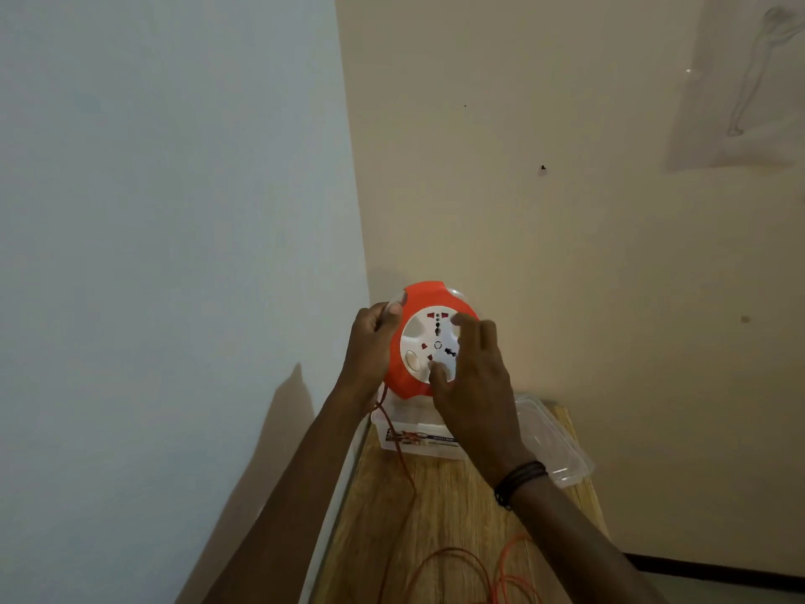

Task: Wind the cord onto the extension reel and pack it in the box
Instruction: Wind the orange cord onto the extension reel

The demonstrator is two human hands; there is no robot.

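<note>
Reel (429,337) above the box (418,442) at the table's (457,516) far left corner — lid (553,442) just right, cord (404,466) toward the near edge.

Cord (501,588) loops cut off at bottom edge, box (418,446) label too small to read
</note>
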